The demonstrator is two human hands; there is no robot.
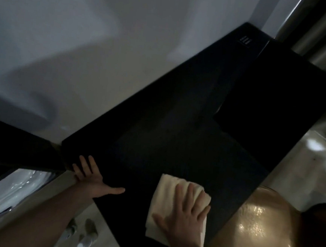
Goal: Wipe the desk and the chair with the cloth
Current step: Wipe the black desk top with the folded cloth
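Currently, step: I judge the desk wipe is under way; the chair is not yet done.
Cloth: cream folded cloth [173, 204] lies flat on the black desk [177, 124], lower centre of the frame.
Right hand: my right hand [185, 216] presses the cloth with flat, spread fingers, not clenched.
Left hand: my left hand [91, 178] rests flat on the desk's corner, lower left, holding nothing.
Chair: glossy brown chair [257, 228] sits at lower right, beside the desk edge.
Next move: I would sweep the cloth toward the upper right, keeping pressure even.
Writing: a small panel [245, 40] at upper right shows marks too blurred to read.
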